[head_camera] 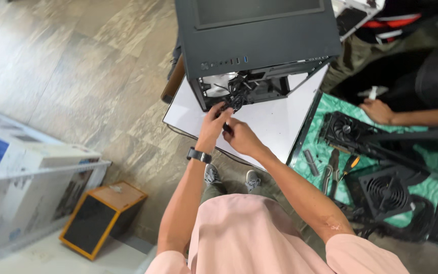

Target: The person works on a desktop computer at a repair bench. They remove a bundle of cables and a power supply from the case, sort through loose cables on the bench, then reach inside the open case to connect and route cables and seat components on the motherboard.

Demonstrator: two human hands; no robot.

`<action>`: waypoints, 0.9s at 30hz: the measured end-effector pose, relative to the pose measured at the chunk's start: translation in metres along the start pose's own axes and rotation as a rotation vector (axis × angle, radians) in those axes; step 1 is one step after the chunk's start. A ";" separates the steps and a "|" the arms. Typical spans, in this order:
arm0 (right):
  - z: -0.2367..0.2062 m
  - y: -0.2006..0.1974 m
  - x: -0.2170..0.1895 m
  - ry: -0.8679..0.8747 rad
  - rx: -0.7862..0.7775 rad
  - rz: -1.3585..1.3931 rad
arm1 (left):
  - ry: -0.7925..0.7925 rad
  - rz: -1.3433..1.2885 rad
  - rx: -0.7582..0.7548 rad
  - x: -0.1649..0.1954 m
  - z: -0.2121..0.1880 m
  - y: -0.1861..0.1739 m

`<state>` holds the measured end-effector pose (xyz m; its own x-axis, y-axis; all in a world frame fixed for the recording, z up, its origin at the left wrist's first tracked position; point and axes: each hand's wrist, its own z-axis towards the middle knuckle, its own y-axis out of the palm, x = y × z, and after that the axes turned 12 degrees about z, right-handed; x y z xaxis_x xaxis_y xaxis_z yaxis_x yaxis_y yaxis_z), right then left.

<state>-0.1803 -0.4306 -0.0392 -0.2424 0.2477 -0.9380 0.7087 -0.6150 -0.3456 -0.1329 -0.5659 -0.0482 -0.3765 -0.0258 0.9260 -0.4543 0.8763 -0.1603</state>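
Cables (pixel 236 99) are spilling from the open computer case (pixel 259 45) at upper centre on the white worktop (pixel 275 127); the left hand (pixel 213 122) and right hand (pixel 239 136) are pinching them, and should be working gently near the fan (pixel 218 83).

— What carries it all?

— A white table (pixel 280 124), set on a mottled stone-tile floor (pixel 77 66). A dark computer case (pixel 254 45) stands directly on it, open side toward the viewer.

— And to the right?

— A green marble-patterned surface (pixel 325 152), just beside the white one. On it lie a graphics card (pixel 343 131), pliers (pixel 329 170), an orange-handled screwdriver (pixel 350 163) and a black power supply (pixel 386 192) with its fan grille up.

— The floor itself?

— A black box with a yellow frame (pixel 100 217), near white cardboard cartons (pixel 21 187).
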 end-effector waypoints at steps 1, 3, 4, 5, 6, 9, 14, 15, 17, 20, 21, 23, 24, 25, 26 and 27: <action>-0.001 0.001 0.002 -0.030 -0.016 -0.043 | 0.030 0.106 -0.012 0.003 0.006 -0.001; -0.001 -0.003 0.012 0.126 -0.078 0.144 | 0.098 0.317 -0.033 0.007 0.017 -0.002; 0.000 -0.004 0.019 0.203 -0.114 0.241 | 0.102 0.234 -0.070 0.006 0.021 -0.004; 0.002 -0.009 0.027 0.201 -0.106 0.404 | 0.109 0.152 -0.103 0.005 0.025 -0.005; 0.003 -0.021 0.036 0.191 -0.096 0.567 | 0.119 0.072 -0.135 0.004 0.029 -0.007; 0.012 -0.053 0.057 0.215 0.217 0.872 | 0.022 -0.313 -0.283 -0.002 0.033 -0.013; 0.034 -0.090 0.058 0.255 0.633 1.287 | -0.087 -0.315 -0.310 -0.007 0.028 -0.024; 0.040 -0.092 0.055 0.262 0.629 1.311 | -0.088 -0.298 -0.304 -0.007 0.028 -0.026; 0.050 -0.092 0.047 0.280 0.617 1.359 | -0.036 -0.302 -0.310 -0.006 0.030 -0.030; 0.058 -0.085 0.035 0.144 0.474 1.471 | -0.016 -0.262 -0.274 -0.003 0.035 -0.035; 0.058 -0.081 0.032 0.112 0.453 1.464 | -0.022 -0.243 -0.254 -0.002 0.036 -0.035; 0.059 -0.071 0.027 0.042 0.412 1.447 | -0.004 -0.212 -0.210 -0.003 0.036 -0.035; 0.057 -0.064 0.025 0.091 0.443 1.405 | 0.002 -0.196 -0.189 -0.004 0.034 -0.034; 0.056 -0.056 0.023 0.138 0.476 1.363 | 0.031 -0.161 -0.176 -0.006 0.032 -0.034; 0.055 -0.050 0.022 0.183 0.507 1.318 | 0.062 -0.128 -0.162 -0.008 0.030 -0.032; 0.054 -0.044 0.021 0.196 0.498 1.345 | 0.093 -0.096 -0.147 -0.011 0.028 -0.031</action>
<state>-0.2524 -0.4384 -0.0456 0.5304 -0.6456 -0.5495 0.0128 -0.6420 0.7666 -0.1376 -0.6062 -0.0627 -0.2580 -0.0742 0.9633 -0.3588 0.9331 -0.0242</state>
